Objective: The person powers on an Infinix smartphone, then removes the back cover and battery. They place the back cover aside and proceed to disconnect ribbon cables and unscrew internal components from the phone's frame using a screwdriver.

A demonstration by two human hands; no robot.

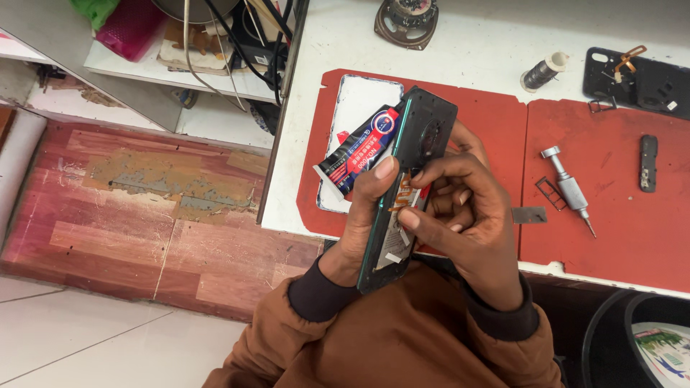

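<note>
The person is holding an opened phone body [402, 194] up off the surface [489, 50], right in front of the chest, with its inner side facing up toward the head camera. Its long axis is running on a slant, from the lower end near the left wrist up and away to the top end with the round camera cut-out, which is hanging over the red mat [503, 129].

The left hand [363, 215] is wrapping around the phone's left edge from below, thumb lying across the open frame, so it is closed and carrying the weight. The right hand [467, 215] is coming in from the right side, its fingers curled; the index finger and thumb are pressing onto the exposed inside near the middle, where an orange flex strip is showing. Whether they are pinching a small part there I cannot tell. Both hands are touching the phone, the left along its length, the right only at its mid section.

A red, blue and black glue tube [359, 149] is lying just behind the phone, partly hidden by it and resting over a white back panel [359, 108] on the mat. Well apart to the right a metal screwdriver [569, 188] is lying on the second red mat [611, 208], and a spool of wire [543, 70] is standing further back.
</note>
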